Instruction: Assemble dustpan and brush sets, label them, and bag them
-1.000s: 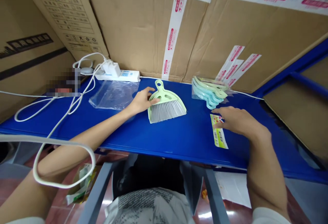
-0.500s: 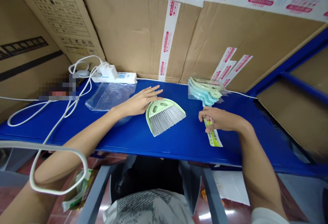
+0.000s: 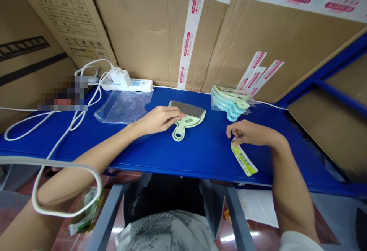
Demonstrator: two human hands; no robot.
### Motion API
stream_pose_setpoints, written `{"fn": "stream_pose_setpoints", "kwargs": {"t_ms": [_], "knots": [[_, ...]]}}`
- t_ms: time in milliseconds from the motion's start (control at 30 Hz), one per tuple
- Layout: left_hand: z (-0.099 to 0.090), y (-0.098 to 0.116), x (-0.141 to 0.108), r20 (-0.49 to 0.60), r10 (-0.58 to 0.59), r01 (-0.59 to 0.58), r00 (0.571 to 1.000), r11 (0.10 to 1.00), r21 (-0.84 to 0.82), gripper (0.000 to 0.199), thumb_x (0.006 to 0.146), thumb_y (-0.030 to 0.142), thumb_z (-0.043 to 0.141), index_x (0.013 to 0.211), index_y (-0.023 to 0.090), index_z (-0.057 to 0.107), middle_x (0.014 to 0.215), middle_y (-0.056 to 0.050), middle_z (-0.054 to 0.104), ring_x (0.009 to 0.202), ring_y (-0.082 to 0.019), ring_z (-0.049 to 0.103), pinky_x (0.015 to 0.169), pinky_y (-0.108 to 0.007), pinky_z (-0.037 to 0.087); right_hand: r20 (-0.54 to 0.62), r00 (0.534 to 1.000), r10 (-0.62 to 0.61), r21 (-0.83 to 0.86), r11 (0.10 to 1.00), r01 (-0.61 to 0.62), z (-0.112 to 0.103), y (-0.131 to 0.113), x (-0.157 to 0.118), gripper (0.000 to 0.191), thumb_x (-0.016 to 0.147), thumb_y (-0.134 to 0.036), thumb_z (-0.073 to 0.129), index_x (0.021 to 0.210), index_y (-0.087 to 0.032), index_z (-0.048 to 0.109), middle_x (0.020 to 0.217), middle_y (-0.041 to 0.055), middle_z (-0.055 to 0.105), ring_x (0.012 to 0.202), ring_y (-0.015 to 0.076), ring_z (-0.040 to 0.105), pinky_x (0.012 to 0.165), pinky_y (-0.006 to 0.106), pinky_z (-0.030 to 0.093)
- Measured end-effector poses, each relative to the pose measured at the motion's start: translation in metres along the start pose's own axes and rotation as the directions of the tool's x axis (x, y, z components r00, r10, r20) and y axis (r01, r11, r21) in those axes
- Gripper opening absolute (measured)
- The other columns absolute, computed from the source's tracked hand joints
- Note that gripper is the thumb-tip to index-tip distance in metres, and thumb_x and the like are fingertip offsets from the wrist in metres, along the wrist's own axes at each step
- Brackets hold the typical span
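A small light-green dustpan and brush set [image 3: 195,121] lies on the blue tabletop [image 3: 160,155], its grey bristles toward the back and its looped handle toward me. My left hand [image 3: 159,120] is closed at the set's left side, fingers pressed together over its edge; the thumb side is partly hidden. Farther right, my right hand [image 3: 250,133] pinches the upper end of a narrow green-and-white printed label [image 3: 245,161], which slants down toward the front edge. Behind that hand sits a stack of bagged green and blue dustpan sets [image 3: 229,103], apart from it.
A flat clear plastic bag [image 3: 122,109] rests behind my left forearm. The white power strip [image 3: 140,85] and its looping cable [image 3: 77,117] are at the back left. Cardboard walls [image 3: 155,36] enclose the back and sides. A blue metal frame [image 3: 323,63] stands right.
The dustpan and brush set has been turned round, so the bristles now face away and the handle faces me. My right hand has shifted slightly right with the label.
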State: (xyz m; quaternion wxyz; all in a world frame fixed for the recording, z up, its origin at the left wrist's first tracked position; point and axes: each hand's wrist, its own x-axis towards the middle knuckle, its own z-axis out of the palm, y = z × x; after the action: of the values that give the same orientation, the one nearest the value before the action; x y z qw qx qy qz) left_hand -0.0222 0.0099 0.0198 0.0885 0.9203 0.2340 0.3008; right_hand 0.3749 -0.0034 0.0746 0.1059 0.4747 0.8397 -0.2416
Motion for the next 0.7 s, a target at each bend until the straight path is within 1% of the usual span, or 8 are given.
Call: {"fn": "stream_pose_setpoints", "kwargs": {"t_ms": [67, 167, 233, 300, 367, 467, 567, 700], "knots": [[0.003, -0.005, 0.0, -0.007, -0.017, 0.018, 1.0, 0.992, 0.124, 0.032, 0.114, 0.026, 0.051, 0.128, 0.02, 0.078, 0.121, -0.011, 0.08, 0.113, -0.026, 0.074, 0.094, -0.038, 0.061, -0.046, 0.994, -0.096, 0.055, 0.994, 0.099, -0.005, -0.008, -0.003, 0.024, 0.091, -0.044, 0.072, 0.086, -0.021, 0.075, 0.079, 0.0034, 0.07, 0.072, 0.0191, 0.061, 0.069, 0.032, 0.041], [0.007, -0.013, -0.002, 0.01, -0.049, 0.045, 0.999, 0.966, 0.253, 0.032, 0.111, 0.031, 0.057, 0.134, 0.018, 0.077, 0.14, -0.016, 0.073, 0.136, -0.034, 0.063, 0.11, -0.052, 0.057, -0.228, 0.958, -0.172, 0.199, 0.955, 0.219, -0.011, -0.019, -0.007, 0.032, 0.095, -0.053, 0.074, 0.088, -0.022, 0.077, 0.086, 0.0048, 0.076, 0.076, 0.0192, 0.065, 0.07, 0.032, 0.045], [0.009, -0.016, -0.002, 0.056, -0.084, 0.067, 0.995, 0.964, 0.259, 0.036, 0.113, 0.035, 0.055, 0.137, 0.017, 0.075, 0.151, -0.017, 0.069, 0.144, -0.037, 0.059, 0.117, -0.058, 0.052, -0.384, 0.916, -0.114, 0.383, 0.883, 0.27, -0.009, -0.025, -0.004, 0.033, 0.094, -0.055, 0.078, 0.093, -0.022, 0.075, 0.084, 0.0042, 0.076, 0.074, 0.0185, 0.067, 0.066, 0.031, 0.047], [0.009, -0.015, -0.003, 0.123, -0.102, 0.074, 0.987, 0.974, 0.215, 0.037, 0.114, 0.038, 0.053, 0.135, 0.018, 0.076, 0.147, -0.015, 0.072, 0.139, -0.035, 0.064, 0.116, -0.056, 0.052, -0.512, 0.859, 0.013, 0.573, 0.75, 0.33, -0.004, -0.03, 0.004, 0.035, 0.091, -0.055, 0.083, 0.099, -0.023, 0.071, 0.08, 0.0029, 0.075, 0.067, 0.0173, 0.068, 0.058, 0.029, 0.048], [0.009, -0.01, -0.002, 0.157, -0.08, 0.059, 0.984, 0.99, 0.131, 0.037, 0.114, 0.04, 0.054, 0.132, 0.02, 0.078, 0.138, -0.012, 0.078, 0.13, -0.032, 0.071, 0.113, -0.05, 0.055, -0.575, 0.809, 0.124, 0.692, 0.602, 0.4, 0.004, -0.034, 0.015, 0.043, 0.083, -0.052, 0.091, 0.105, -0.024, 0.067, 0.084, 0.0028, 0.077, 0.063, 0.018, 0.071, 0.053, 0.028, 0.048], [0.008, -0.001, 0.0, 0.124, -0.042, 0.044, 0.991, 0.999, -0.01, 0.033, 0.112, 0.041, 0.057, 0.129, 0.022, 0.079, 0.13, -0.009, 0.082, 0.121, -0.029, 0.076, 0.106, -0.043, 0.058, -0.586, 0.789, 0.185, 0.764, 0.449, 0.463, 0.015, -0.039, 0.031, 0.055, 0.072, -0.045, 0.1, 0.108, -0.025, 0.063, 0.096, 0.0041, 0.08, 0.067, 0.0214, 0.077, 0.056, 0.03, 0.057], [0.009, 0.004, 0.003, 0.004, -0.151, 0.151, 0.988, 0.984, -0.098, 0.031, 0.111, 0.039, 0.058, 0.13, 0.023, 0.077, 0.121, -0.008, 0.084, 0.102, -0.026, 0.081, 0.092, -0.037, 0.06, -0.593, 0.783, 0.188, 0.765, 0.437, 0.474, 0.025, -0.043, 0.044, 0.057, 0.071, -0.044, 0.1, 0.112, -0.025, 0.066, 0.095, 0.0029, 0.08, 0.064, 0.0183, 0.074, 0.056, 0.03, 0.059], [0.011, -0.005, 0.006, -0.122, -0.425, 0.345, 0.897, 0.845, -0.409, 0.045, 0.11, 0.045, 0.055, 0.145, 0.019, 0.063, 0.109, -0.01, 0.083, 0.085, -0.023, 0.08, 0.068, -0.031, 0.059, -0.617, 0.776, 0.129, 0.703, 0.535, 0.47, 0.039, -0.044, 0.059, 0.049, 0.082, -0.049, 0.092, 0.117, -0.022, 0.071, 0.084, 0.0023, 0.079, 0.055, 0.0117, 0.059, 0.048, 0.025, 0.045]]}}
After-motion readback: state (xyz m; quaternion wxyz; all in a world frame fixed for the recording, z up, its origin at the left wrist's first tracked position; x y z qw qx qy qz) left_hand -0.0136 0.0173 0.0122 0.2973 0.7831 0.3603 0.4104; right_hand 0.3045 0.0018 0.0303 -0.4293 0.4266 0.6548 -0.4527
